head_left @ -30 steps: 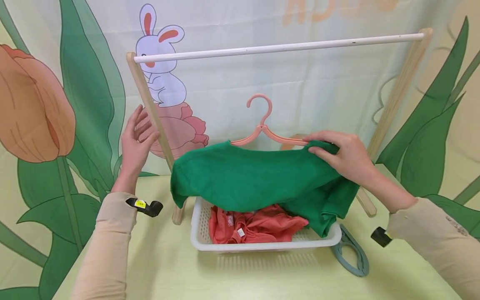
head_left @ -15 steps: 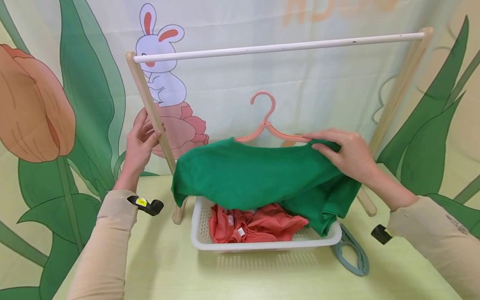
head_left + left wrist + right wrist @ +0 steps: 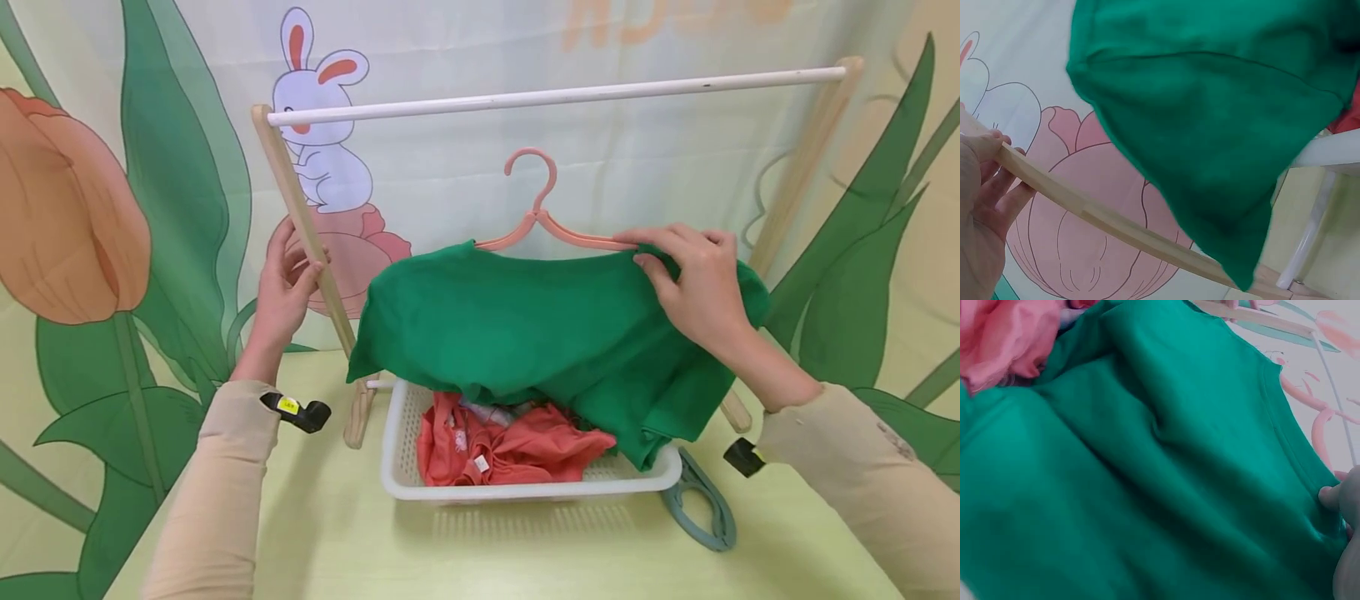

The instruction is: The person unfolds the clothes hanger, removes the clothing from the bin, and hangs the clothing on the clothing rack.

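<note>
A green shirt (image 3: 525, 317) hangs on a pink clothes hanger (image 3: 542, 218), whose hook points up below the white rail. My right hand (image 3: 697, 283) pinches the shirt's shoulder beside the neckline, together with the hanger's arm. In the right wrist view the thumb (image 3: 1330, 497) presses on the neckline's edge. My left hand (image 3: 285, 287) grips the left wooden post (image 3: 303, 221) of the rack, thumb on the near side and fingers behind, as the left wrist view also shows. The shirt's lower right part hangs down into the white basket (image 3: 525, 493).
Red clothing (image 3: 517, 450) lies in the basket under the shirt. A folded grey-blue hanger (image 3: 705, 508) lies on the table (image 3: 337, 533), right of the basket. The rack's white rail (image 3: 555, 98) spans above, and its right post (image 3: 806, 158) stands behind my right hand.
My right hand has lifted the hanger and shirt upward and slightly right, uncovering more of the red clothing. My left hand has moved a little right and closed round the post.
</note>
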A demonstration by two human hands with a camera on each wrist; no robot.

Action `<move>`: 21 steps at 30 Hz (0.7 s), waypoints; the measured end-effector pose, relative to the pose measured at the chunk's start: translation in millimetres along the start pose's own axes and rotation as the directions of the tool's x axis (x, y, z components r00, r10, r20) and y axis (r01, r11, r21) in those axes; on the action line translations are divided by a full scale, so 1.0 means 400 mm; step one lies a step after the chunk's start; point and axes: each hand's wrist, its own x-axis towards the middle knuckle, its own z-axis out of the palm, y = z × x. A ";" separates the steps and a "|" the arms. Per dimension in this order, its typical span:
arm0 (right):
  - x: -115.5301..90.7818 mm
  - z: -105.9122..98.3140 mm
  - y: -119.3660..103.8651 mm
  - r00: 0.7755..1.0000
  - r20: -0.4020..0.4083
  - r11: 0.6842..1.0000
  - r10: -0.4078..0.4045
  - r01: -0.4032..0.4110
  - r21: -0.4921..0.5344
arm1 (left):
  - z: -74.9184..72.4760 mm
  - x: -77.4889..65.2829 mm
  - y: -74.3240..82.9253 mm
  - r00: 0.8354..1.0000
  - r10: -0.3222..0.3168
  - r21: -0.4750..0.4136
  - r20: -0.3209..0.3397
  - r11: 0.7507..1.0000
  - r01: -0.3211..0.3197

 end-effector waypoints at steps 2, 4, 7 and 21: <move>0.010 0.001 -0.004 1.000 0.006 1.000 0.026 -0.026 0.003 | 0.002 0.000 0.001 1.000 -0.011 0.005 0.000 1.000 0.011; 0.023 0.003 -0.006 0.999 0.013 0.999 0.045 -0.045 0.003 | 0.003 -0.003 0.010 1.000 -0.021 0.003 0.000 1.000 0.021; 0.044 0.011 -0.006 0.998 0.009 0.998 0.062 -0.062 -0.012 | 0.004 -0.013 0.029 0.999 -0.038 -0.003 0.005 0.999 0.038; 0.154 0.028 0.001 0.993 -0.095 0.996 0.073 -0.078 -0.053 | -0.015 -0.004 -0.024 1.000 0.020 0.035 0.004 0.999 -0.020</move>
